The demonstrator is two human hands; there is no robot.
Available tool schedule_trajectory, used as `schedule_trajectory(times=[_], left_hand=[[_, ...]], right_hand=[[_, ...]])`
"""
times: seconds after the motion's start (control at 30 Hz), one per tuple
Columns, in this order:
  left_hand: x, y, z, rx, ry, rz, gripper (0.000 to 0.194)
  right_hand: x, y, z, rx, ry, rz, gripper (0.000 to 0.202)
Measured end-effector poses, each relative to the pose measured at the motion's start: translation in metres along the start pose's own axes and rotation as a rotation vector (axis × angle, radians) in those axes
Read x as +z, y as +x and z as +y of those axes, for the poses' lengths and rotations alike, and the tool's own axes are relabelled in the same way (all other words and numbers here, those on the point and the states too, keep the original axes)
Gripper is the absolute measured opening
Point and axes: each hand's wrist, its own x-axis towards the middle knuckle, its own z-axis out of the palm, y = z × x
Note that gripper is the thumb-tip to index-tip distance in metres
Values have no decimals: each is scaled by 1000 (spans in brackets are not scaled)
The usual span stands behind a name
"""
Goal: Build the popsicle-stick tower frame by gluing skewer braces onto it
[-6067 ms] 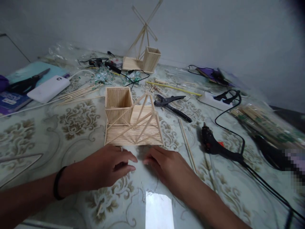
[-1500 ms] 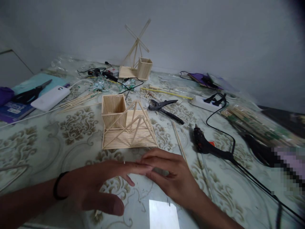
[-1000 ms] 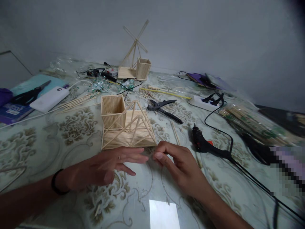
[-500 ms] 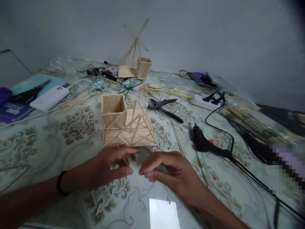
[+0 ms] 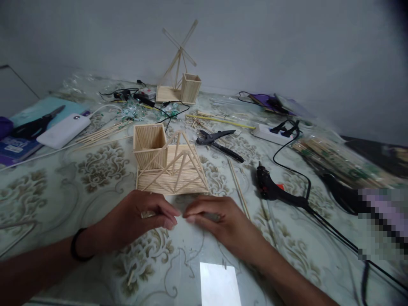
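Near the front of the table my left hand (image 5: 140, 219), with a black band on its wrist, has thumb and fingers drawn together. Facing it, my right hand (image 5: 223, 221) is closed in a pinch, its fingertips a small gap from the left ones. Whatever either pinch holds, if anything, is too small to make out. Just beyond both hands sits a wooden stick model (image 5: 172, 180): a flat base with triangular stick frames and a square open box (image 5: 149, 146) at its left. Neither hand visibly grips it.
Pliers (image 5: 219, 144) and loose sticks (image 5: 239, 189) lie right of the model. A hot glue gun (image 5: 270, 187) with its cord is farther right, near a power strip (image 5: 270, 134). A windmill model (image 5: 190, 89) stands at the back. Scissors (image 5: 40, 123) and a white power bank (image 5: 63, 131) are left.
My left hand's fingers have come together from a more spread pose. My right hand has shifted slightly up and left, its pinch still closed. The model stays in place.
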Motion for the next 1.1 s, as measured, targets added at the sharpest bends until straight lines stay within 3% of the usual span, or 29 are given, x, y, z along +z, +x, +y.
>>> schedule_trajectory(times=[0.1,0.2,0.37,0.47,0.6,0.77,0.83,0.93,1.1], left_hand=[[0,-3,4,130,70,-69,9],[2,-8,9,216,119,-204,18],[4,-18,15,396,485,-237,43],[5,-20,18,596,685,-85,47],[-3,-21,27,772,909,249,20],[-19,-20,34,719,950,594,16],[-24,-15,32,670,913,703,18],[-31,-8,27,620,902,731,9],[-37,-1,21,540,888,581,15]], right_hand=[[17,-3,1,74,71,-103,26],[28,-7,2,154,135,-165,28],[15,-4,5,312,220,-64,42],[-2,0,3,280,237,-45,46],[-18,0,-3,149,275,-25,39],[-28,-3,-7,-2,234,136,7],[-31,-3,-8,-71,203,197,7],[-34,-4,-7,-119,232,236,11],[-40,-6,-2,-130,306,250,7]])
